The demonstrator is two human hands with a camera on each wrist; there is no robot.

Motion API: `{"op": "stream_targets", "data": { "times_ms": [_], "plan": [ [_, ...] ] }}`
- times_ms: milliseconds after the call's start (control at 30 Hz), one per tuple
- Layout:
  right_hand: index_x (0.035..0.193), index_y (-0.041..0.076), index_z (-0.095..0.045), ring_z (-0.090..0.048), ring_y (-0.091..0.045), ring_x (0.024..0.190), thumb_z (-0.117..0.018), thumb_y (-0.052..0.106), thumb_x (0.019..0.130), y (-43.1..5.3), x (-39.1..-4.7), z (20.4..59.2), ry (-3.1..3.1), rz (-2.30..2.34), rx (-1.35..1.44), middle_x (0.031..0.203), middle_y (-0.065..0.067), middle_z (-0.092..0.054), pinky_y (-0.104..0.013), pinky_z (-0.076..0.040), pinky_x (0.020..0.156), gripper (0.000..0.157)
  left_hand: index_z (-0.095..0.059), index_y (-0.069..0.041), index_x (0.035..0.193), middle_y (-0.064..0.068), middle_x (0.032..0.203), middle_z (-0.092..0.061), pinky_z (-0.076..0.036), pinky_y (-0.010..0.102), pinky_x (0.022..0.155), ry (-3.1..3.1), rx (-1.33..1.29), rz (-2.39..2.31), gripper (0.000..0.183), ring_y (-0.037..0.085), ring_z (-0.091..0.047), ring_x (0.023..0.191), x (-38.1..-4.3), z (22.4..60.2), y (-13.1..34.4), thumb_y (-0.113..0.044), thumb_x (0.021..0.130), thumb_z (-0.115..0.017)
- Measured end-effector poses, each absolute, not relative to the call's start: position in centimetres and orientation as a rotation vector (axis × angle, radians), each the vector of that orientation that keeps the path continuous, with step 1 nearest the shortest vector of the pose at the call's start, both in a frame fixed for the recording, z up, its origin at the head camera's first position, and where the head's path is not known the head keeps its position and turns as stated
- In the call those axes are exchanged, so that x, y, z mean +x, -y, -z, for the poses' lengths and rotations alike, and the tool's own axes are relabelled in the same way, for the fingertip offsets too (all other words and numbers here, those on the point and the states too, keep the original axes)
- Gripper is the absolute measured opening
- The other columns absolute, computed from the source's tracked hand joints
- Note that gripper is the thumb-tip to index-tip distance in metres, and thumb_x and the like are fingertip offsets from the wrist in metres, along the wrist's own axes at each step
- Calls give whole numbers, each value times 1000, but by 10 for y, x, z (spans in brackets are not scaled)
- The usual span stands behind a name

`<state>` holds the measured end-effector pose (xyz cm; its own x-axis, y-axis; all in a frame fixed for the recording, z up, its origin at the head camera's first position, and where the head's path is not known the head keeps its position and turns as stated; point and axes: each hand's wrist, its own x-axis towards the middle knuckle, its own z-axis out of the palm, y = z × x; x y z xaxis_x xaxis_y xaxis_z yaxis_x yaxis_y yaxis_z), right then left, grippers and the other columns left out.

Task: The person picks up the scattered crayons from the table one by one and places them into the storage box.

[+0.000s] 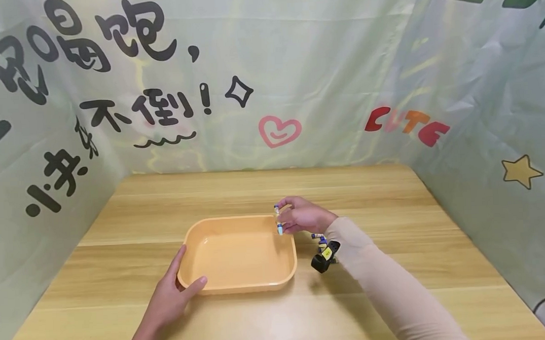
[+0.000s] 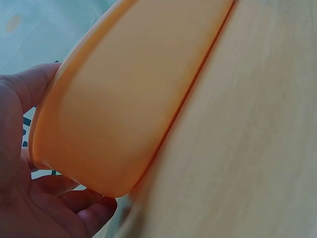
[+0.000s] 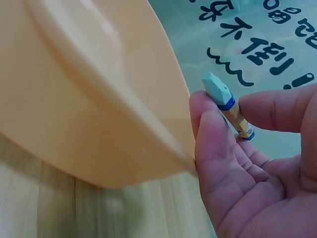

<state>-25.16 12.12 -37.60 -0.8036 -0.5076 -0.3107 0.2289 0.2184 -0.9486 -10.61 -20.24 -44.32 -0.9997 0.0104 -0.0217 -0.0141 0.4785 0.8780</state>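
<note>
A shallow orange plastic tray (image 1: 235,258) rests on the wooden table. At its near left corner, my left hand (image 1: 166,299) holds it, thumb over the rim and fingers against the outer wall. The left wrist view shows those fingers curled by the tray's end (image 2: 104,139). My right hand (image 1: 307,216) is raised at the tray's far right corner and pinches a crayon (image 1: 277,218) between thumb and fingers. In the right wrist view, the crayon (image 3: 233,109) has a pale blue-green tip, a yellowish wrapper and dark blue bands.
Several more crayons (image 1: 320,238) lie on the table right of the tray, partly hidden by the right wrist's black camera (image 1: 325,257). Printed cloth (image 1: 333,86) hangs behind and along both sides of the wooden table (image 1: 392,200).
</note>
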Motion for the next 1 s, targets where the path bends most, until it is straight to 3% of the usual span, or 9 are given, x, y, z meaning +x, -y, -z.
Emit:
{"op": "stream_targets", "data": {
  "times_ms": [133,500,700,867,1000],
  "plan": [
    [138,-9,-33,-60,-19,71,-57,-1,91,-112,-253,377,-1924,1614,-245,91,-13,-59,-31,-55,71,53,-12,-19,157,31,141,-43,-50,24,79,-2670,-5,-1603,93,31,-58,111,-105,444,202,-33,88,-73],
    [130,-3,-42,-64,-23,68,-58,-1,91,-91,-253,376,-1905,1456,-225,86,-14,-61,-31,-55,60,43,-10,-19,157,31,142,-42,-50,24,78,-2640,-20,-1614,95,30,-58,112,-103,446,203,-33,88,-73],
    [123,-2,-45,-64,-22,65,-58,-2,91,-78,-253,374,-1947,1402,-216,84,-14,-61,-30,-55,58,35,-8,-21,158,31,138,-46,-50,26,72,-2655,-37,-1576,95,26,-60,104,-104,444,204,-35,89,-72],
    [118,-8,-48,-64,-19,60,-57,-5,91,-68,-252,374,-1968,1353,-251,78,-13,-60,-28,-54,55,28,-7,-20,158,31,137,-47,-50,27,69,-2655,-27,-1565,95,24,-60,100,-104,442,204,-35,89,-71],
    [103,-7,-54,-63,-19,57,-56,-6,91,-61,-249,378,-1973,1281,-279,72,-12,-60,-28,-54,53,13,-7,-20,158,30,138,-46,-50,26,67,-2648,-31,-1560,95,25,-61,98,-104,442,203,-35,89,-71]
  ]
}}
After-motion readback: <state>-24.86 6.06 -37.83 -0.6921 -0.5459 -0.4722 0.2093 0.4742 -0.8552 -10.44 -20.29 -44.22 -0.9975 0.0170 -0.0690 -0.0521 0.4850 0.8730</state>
